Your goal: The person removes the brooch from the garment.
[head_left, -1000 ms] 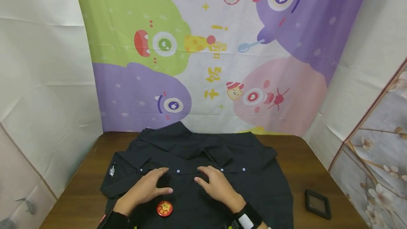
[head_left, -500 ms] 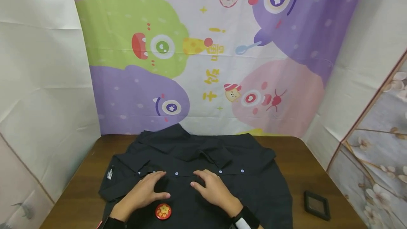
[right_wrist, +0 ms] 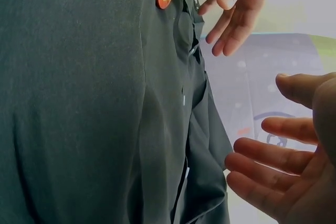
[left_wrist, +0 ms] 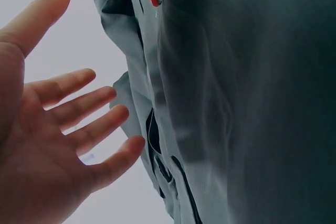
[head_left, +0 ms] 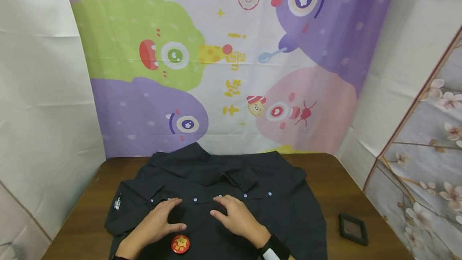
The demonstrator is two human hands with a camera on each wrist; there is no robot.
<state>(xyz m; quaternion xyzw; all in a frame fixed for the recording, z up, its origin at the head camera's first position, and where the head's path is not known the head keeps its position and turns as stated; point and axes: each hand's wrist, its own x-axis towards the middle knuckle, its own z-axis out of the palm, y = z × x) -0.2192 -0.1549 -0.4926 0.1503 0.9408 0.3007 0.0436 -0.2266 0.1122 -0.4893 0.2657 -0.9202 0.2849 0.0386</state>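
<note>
We see a dark shirt (head_left: 205, 230) spread over the middle of the bench (head_left: 337, 196), reaching up to its far edge, with its left part lying towards the bench's left edge. A row of small pale buttons (head_left: 195, 200) runs across it, roughly in line with the bench's far edge, and a white print (head_left: 117, 203) shows on the folded part at the left.

Our left hand (head_left: 155, 222) and right hand (head_left: 236, 216) hover over the shirt, well apart from one another, thumbs turned inwards. In both, the fingers are loose and spread, grasping nothing; the wrist views show the palms bare.

A round red badge (head_left: 180, 244) with a yellow star figure lies flat on the shirt, just on the near side of our left thumb and apart from it. A black band (head_left: 276, 248) circles our right wrist.

Near the bench's right edge, clear of the shirt, we have a small black frame (head_left: 342, 228). Behind the far edge hangs a cloth (head_left: 223, 139) printed with cartoon creatures.
</note>
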